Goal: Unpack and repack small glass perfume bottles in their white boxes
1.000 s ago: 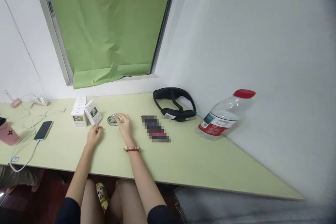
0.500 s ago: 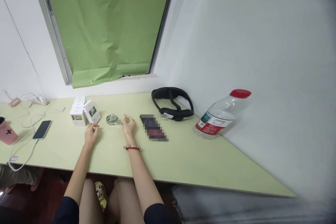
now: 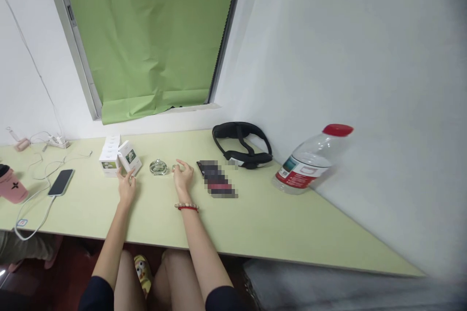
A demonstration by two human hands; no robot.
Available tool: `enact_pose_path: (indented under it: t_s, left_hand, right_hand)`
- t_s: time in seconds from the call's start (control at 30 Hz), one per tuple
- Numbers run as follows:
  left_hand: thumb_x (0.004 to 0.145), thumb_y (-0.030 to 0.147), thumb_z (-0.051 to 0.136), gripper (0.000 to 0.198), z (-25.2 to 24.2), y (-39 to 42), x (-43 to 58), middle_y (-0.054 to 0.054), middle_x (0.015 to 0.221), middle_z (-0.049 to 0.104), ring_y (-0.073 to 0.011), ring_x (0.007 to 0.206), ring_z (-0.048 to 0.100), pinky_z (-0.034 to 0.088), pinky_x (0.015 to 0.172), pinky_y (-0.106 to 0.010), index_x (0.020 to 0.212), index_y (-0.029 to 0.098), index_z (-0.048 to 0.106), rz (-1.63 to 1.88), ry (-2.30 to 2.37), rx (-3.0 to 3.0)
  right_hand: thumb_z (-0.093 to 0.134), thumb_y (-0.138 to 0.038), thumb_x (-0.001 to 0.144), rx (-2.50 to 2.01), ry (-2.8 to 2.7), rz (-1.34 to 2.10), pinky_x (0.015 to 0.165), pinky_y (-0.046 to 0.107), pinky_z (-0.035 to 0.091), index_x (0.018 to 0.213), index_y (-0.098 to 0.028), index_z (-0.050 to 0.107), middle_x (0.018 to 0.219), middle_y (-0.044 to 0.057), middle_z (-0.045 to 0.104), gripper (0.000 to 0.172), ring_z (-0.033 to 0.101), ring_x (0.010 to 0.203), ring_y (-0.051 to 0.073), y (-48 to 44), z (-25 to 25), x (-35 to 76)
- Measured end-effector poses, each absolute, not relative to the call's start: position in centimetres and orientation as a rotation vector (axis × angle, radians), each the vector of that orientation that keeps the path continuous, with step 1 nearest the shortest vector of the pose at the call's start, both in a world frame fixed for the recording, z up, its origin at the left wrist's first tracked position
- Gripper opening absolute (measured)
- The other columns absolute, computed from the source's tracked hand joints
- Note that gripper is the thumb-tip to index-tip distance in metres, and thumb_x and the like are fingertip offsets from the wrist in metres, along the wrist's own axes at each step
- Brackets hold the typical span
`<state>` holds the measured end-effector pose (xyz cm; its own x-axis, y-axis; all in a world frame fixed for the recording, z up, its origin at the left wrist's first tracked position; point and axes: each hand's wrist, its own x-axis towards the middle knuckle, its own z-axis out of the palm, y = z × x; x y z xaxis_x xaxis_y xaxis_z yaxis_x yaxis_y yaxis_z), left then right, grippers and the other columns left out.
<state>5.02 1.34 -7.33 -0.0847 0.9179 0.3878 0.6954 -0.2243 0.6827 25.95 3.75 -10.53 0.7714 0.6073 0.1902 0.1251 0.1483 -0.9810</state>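
My left hand (image 3: 126, 187) lies on the pale green table (image 3: 255, 223) with its fingers stretched forward. The fingertips touch the lower edge of a small white box (image 3: 130, 157) that leans tilted against a row of similar white boxes (image 3: 110, 154). A small round clear glass bottle (image 3: 158, 167) stands between my hands. My right hand (image 3: 183, 176) rests just right of the bottle, and its thumb and fingers pinch a tiny pale thing I cannot make out. A beaded bracelet with a red cord (image 3: 186, 207) is on that wrist.
A blurred dark flat object (image 3: 218, 179) lies right of my right hand. A black headband device (image 3: 242, 148) and a large red-capped water bottle (image 3: 314, 160) sit by the wall. At the left are a charging phone (image 3: 61, 182), cables and a pink cup (image 3: 10, 185).
My right hand came off the glass bottle and pulled back to its right, fingers now pinched. My left hand moved forward from the table to touch the tilted box.
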Motion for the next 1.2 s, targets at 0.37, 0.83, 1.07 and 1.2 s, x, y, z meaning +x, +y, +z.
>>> enact_pose_path:
  t_s: [0.37,0.83,1.07,1.2]
  left_hand:
    - [0.084,0.023,0.053,0.036,-8.2,1.6,5.1,-0.013,0.127,0.053,-0.0299,0.128,0.045,0.035,0.109,-0.051,0.116,0.025,0.071,0.994,1.754,2.069]
    - [0.092,0.044,0.047,0.068,-7.7,0.5,6.7,-0.018,0.153,0.030,-0.0352,0.145,0.025,0.022,0.116,-0.051,0.155,0.026,0.031,0.632,1.883,2.323]
    - [0.091,0.044,0.048,0.065,-7.8,1.3,7.0,-0.016,0.144,0.044,-0.0350,0.139,0.034,0.024,0.115,-0.049,0.153,0.025,0.036,0.532,1.882,2.371]
    - [0.090,0.035,0.050,0.052,-7.8,1.4,6.9,-0.015,0.128,0.054,-0.0318,0.132,0.041,0.028,0.112,-0.047,0.139,0.020,0.052,0.645,1.826,2.420]
  right_hand:
    - [0.045,-0.022,0.069,-1.363,-0.494,0.487,0.065,0.028,0.049,0.096,-0.008,0.072,0.116,0.018,0.058,0.041,0.056,0.056,0.010,2.9,-8.6,25.6]
    - [0.045,-0.021,0.071,-1.354,-0.513,0.493,0.065,0.026,0.047,0.094,-0.009,0.070,0.113,0.015,0.060,0.036,0.057,0.055,0.009,2.8,-9.0,25.5]
    - [0.045,-0.021,0.070,-1.344,-0.516,0.480,0.064,0.026,0.046,0.090,-0.011,0.070,0.110,0.013,0.063,0.033,0.055,0.053,0.008,3.0,-8.7,25.4]
    - [0.045,-0.021,0.069,-1.332,-0.510,0.470,0.062,0.026,0.045,0.088,-0.011,0.069,0.109,0.012,0.064,0.032,0.055,0.053,0.009,2.9,-8.6,25.5]
